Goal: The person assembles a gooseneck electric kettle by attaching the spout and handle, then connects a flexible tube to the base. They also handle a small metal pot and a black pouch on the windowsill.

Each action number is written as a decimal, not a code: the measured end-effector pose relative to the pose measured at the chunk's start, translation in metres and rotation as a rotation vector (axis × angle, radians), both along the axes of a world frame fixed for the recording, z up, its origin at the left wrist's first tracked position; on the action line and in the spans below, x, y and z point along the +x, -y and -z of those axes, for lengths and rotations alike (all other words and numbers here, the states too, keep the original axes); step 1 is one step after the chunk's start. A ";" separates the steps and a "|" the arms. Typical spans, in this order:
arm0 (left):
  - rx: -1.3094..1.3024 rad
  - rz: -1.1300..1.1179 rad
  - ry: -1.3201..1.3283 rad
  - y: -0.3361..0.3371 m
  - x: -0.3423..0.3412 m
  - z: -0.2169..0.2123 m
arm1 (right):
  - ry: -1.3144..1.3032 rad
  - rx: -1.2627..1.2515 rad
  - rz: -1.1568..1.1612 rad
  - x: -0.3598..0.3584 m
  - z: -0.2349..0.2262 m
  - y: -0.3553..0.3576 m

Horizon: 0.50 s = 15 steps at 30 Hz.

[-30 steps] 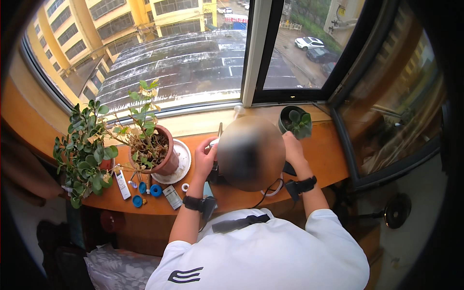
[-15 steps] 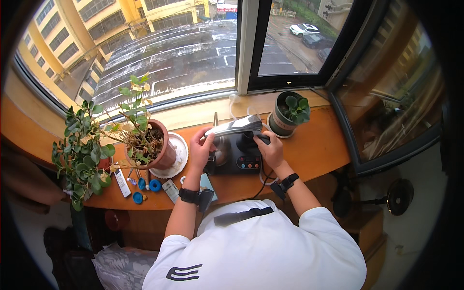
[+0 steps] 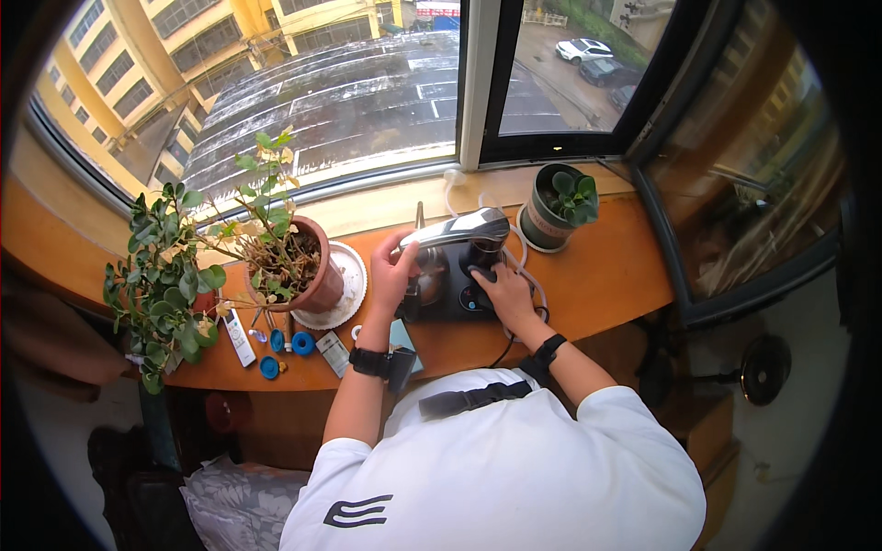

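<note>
Left grip: your left hand (image 3: pixel 393 269) is curled around the near end of the silver handle (image 3: pixel 457 227), fingers closed on it.
Right grip: your right hand (image 3: pixel 503 292) lies flat, fingers loosely spread, fingertips pressing the top of the black machine (image 3: pixel 452 286); it holds nothing.
Machine: it sits on the wooden desk (image 3: pixel 602 285), its silver handle lying across its top at the window side.
Cable: a white cable (image 3: pixel 528 271) loops just right of the machine, beside your right hand.
Small pot: a dark pot with a green plant (image 3: pixel 557 209) stands right of the machine, near the window.
Large pot: a terracotta pot (image 3: pixel 308 271) on a white saucer stands left of the machine, close to your left hand.
Clutter: blue caps (image 3: pixel 285 344) lie left of the machine, at the desk's near edge.
</note>
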<state>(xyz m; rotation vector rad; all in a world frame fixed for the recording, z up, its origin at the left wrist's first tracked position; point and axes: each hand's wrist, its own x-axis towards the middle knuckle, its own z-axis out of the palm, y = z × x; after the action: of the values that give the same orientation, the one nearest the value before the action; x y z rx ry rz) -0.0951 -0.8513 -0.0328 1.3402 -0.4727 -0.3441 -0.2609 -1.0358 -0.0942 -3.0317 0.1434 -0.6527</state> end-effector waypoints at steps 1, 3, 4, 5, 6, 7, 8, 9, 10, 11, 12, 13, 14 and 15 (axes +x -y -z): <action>-0.004 0.005 -0.002 -0.001 0.000 0.000 | 0.025 0.019 0.015 0.000 0.003 -0.001; -0.010 0.012 -0.006 -0.001 0.002 0.001 | 0.073 0.058 0.045 0.003 0.000 -0.004; 0.013 0.006 -0.010 -0.002 0.002 0.001 | 0.186 0.031 0.015 0.009 -0.013 -0.004; 0.014 -0.008 -0.004 -0.002 0.003 0.001 | 0.181 0.032 0.013 0.014 -0.020 -0.004; 0.018 -0.012 0.001 -0.001 0.003 -0.001 | 0.174 0.035 0.021 0.015 -0.024 -0.004; 0.022 -0.016 0.006 0.000 0.002 -0.002 | 0.168 0.038 0.029 0.014 -0.024 -0.006; 0.023 -0.017 -0.008 -0.001 0.002 0.001 | 0.072 0.010 0.038 0.012 -0.013 -0.008; 0.028 -0.004 -0.003 -0.001 0.003 0.002 | 0.003 -0.020 0.072 0.011 -0.001 -0.011; 0.031 0.006 0.002 -0.002 0.004 0.002 | -0.067 -0.052 0.104 0.010 0.010 -0.015; 0.034 0.016 0.007 -0.002 0.004 0.003 | -0.137 -0.084 0.136 0.007 0.019 -0.017; 0.031 0.012 0.002 -0.002 0.005 0.002 | -0.155 -0.030 0.173 0.010 0.019 -0.021; 0.030 0.000 -0.007 -0.004 0.004 0.002 | -0.096 -0.006 0.157 0.014 0.007 -0.023; 0.030 -0.012 -0.015 -0.005 0.003 0.001 | -0.037 0.020 0.140 0.018 -0.008 -0.022; 0.026 -0.011 -0.015 -0.005 0.003 0.002 | 0.016 0.046 0.135 0.017 -0.019 -0.021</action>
<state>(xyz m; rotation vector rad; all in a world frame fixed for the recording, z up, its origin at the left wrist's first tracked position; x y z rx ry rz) -0.0924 -0.8467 -0.0348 1.3642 -0.4496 -0.3521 -0.2436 -1.0147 -0.0751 -2.9916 0.3602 -0.6716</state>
